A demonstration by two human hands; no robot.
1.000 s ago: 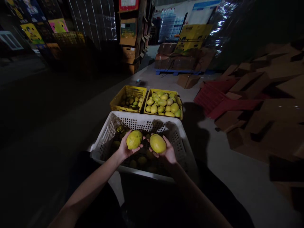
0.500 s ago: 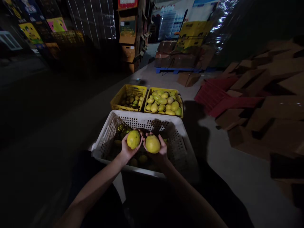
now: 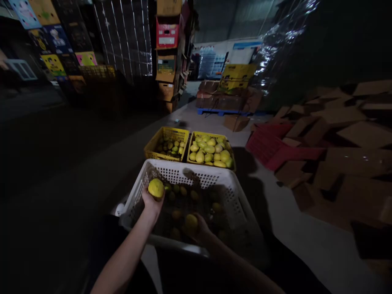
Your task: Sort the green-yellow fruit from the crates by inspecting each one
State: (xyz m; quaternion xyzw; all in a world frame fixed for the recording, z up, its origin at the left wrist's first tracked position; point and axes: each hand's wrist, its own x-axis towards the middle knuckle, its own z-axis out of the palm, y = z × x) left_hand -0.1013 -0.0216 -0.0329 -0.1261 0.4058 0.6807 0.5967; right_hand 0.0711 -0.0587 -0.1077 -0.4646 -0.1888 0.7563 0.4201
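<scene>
My left hand point(image 3: 150, 203) is wrapped round a yellow fruit point(image 3: 156, 188) above the left side of the white crate point(image 3: 186, 164). Lower down, inside the crate in shadow, my right hand point(image 3: 199, 229) has its fingers round another yellow fruit point(image 3: 191, 221). Several more fruits lie on the dark crate floor, among them one point(image 3: 194, 195) near the middle. Just beyond stand two yellow crates: the left one point(image 3: 152, 146) holds smaller fruits, and the right one point(image 3: 234, 163) is heaped with larger yellow-green fruits.
To the right, a red crate point(image 3: 266, 149) lies against a pile of cardboard boxes point(image 3: 355, 163). Farther back are a blue pallet point(image 3: 220, 112) with boxes on it and a tall box stack point(image 3: 166, 65). Wrapped cartons stand at the back left.
My left hand has moved left with its fruit. My right hand has gone down into the white crate with its fruit. The view has tilted upward, so the surroundings sit lower.
</scene>
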